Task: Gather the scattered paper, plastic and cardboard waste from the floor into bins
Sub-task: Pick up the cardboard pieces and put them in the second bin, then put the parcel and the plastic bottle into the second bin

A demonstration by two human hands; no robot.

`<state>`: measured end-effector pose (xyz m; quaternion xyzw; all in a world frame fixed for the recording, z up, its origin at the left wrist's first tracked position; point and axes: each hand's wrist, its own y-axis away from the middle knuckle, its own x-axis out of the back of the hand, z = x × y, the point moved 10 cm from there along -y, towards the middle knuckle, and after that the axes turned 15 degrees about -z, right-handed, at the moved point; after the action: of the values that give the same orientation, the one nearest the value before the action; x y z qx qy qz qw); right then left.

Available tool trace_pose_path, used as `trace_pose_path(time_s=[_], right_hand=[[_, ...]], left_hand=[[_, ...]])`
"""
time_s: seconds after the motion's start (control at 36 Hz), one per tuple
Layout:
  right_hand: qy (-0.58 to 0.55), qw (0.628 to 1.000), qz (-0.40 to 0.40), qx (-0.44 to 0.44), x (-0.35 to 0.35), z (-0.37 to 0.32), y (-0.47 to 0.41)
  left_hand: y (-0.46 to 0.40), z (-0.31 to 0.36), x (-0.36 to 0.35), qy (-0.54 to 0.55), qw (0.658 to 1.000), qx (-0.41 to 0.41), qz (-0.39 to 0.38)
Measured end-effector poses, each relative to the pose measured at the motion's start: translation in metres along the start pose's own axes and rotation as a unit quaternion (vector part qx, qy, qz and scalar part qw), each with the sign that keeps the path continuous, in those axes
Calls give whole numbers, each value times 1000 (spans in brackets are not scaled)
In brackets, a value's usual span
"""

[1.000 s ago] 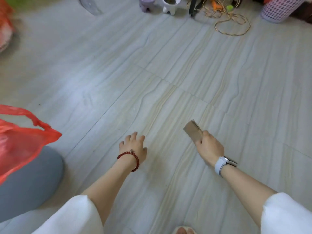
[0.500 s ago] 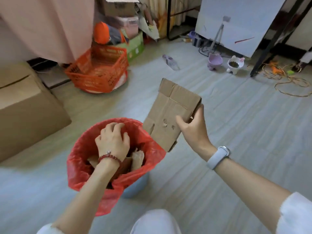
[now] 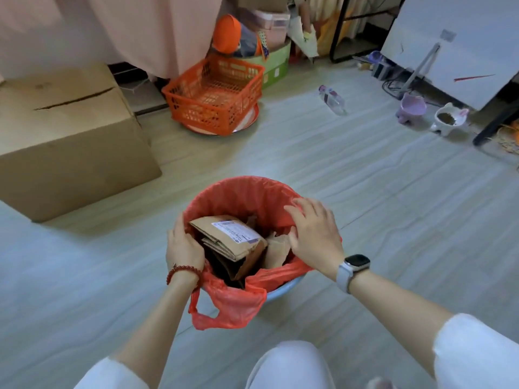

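- The left hand (image 3: 184, 245) is laid on the bin's (image 3: 283, 289) left rim, as half a second earlier; its fingers curl over the red liner (image 3: 244, 197).
- The cardboard (image 3: 233, 240), held up beside the bin half a second ago, now lies inside among other scraps; that piece is judged gathered.
- The right hand (image 3: 314, 237), now emptied, rests on the right rim, fingers spread.
- A plastic bottle (image 3: 332, 100) is left on the floor (image 3: 365, 178), well apart.

A: Is there room inside the bin (image 3: 283, 289)?
B: Little. Folded cardboard (image 3: 234, 242) fills it nearly to the rim.
A: And around it?
B: Bare floor (image 3: 365, 192) right and front; a big box (image 3: 70, 141) stands left.
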<state>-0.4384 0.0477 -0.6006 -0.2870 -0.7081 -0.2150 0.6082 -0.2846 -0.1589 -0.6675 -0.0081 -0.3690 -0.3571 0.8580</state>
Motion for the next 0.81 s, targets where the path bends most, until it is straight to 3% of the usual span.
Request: trace_pose_path(time_s=[0.06, 0.11, 0.17, 0.31, 0.47, 0.81], right_hand=[[-6, 994, -86, -65, -12, 27, -6], [-112, 964, -195, -143, -35, 61, -7], [-146, 946, -238, -167, -46, 79, -10], [-210, 938, -216, -174, -48, 118, -27], [-259, 911, -230, -225, -19, 169, -16], [-306, 850, -251, -349, 182, 273, -19]], left_hand=[[-3, 1, -4, 26, 1000, -2, 9], [-6, 6, -12, 28, 1000, -8, 11], [-10, 12, -18, 19, 1000, -10, 14], [-31, 41, -32, -39, 999, 22, 12], [-41, 98, -56, -110, 991, 48, -54], [-33, 331, -62, -147, 968, 71, -189]])
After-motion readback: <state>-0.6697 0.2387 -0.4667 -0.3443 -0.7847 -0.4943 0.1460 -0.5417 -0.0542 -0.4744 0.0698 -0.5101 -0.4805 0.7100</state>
